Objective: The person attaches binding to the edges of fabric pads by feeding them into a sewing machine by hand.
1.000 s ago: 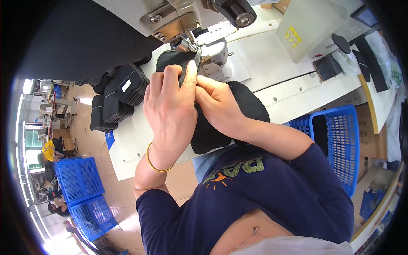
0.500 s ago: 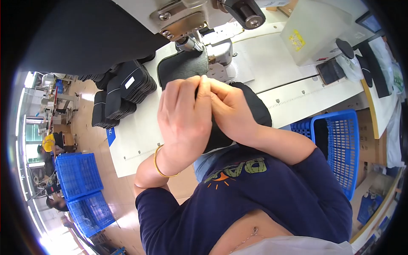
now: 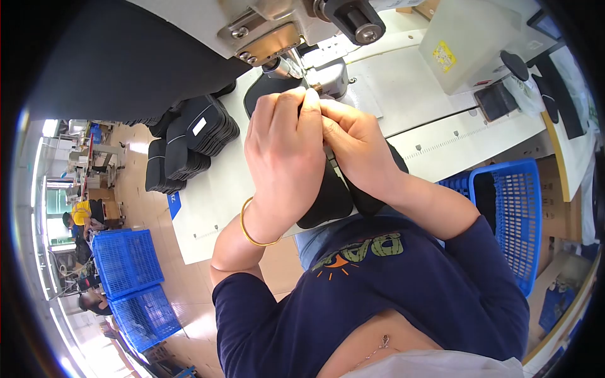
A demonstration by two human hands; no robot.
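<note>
Fingers closed in a pinch, my left hand (image 3: 283, 148) and my right hand (image 3: 362, 142) meet side by side just in front of the sewing machine's presser foot (image 3: 287, 66). They grip a black fabric piece (image 3: 328, 198) whose near part hangs below my palms toward the table edge. A second black part (image 3: 372, 195) lies beside it under my right hand, with a narrow light gap between the two. Another black padded panel (image 3: 265, 88) shows beyond my left fingers, beside the presser foot. My fingertips hide the seam and the exact grip.
Stacks of black fabric pieces (image 3: 205, 129) stand at the table's left. The machine's dark-covered body (image 3: 126, 57) overhangs the upper left. A blue basket (image 3: 504, 220) is at right. More blue crates (image 3: 129, 264) sit on the floor at left, with a person in yellow (image 3: 80, 213) beyond.
Both hands have moved forward toward the presser foot, still pinched together. The black fabric has gone with them, and a gap between its two near parts now shows.
</note>
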